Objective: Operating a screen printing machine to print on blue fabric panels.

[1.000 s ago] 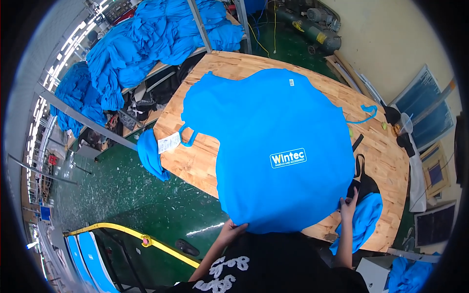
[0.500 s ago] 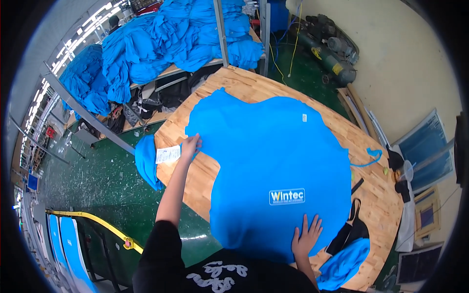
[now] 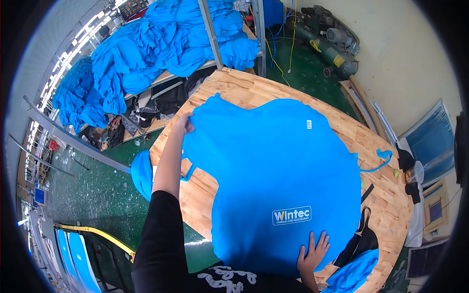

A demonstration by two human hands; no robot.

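Observation:
A large blue fabric cover [image 3: 273,161] with a pale printed logo lies spread on the wooden table in front of me. My left hand [image 3: 186,122] is at its far left edge, fingers closed on the fabric there. My right hand [image 3: 313,255] rests flat on the cover near its close right edge, below the logo, with fingers spread. A small white tag [image 3: 309,124] shows on the cover's upper right. Beneath its left edge a narrow blue strap [image 3: 188,174] sticks out. My left forearm mostly hides a white paper.
The wooden table [image 3: 386,195] extends right, with a blue strip [image 3: 383,161], a black strap piece [image 3: 364,237] and bunched blue cloth [image 3: 356,273]. More blue cloth [image 3: 141,173] hangs off the left edge. Blue fabric heaps [image 3: 161,49] fill a rack behind; a compressor [image 3: 330,53] stands far right.
My left hand has moved away from me along the cover's left edge to its far corner. The right hand stays flat on the fabric. The view has shifted slightly.

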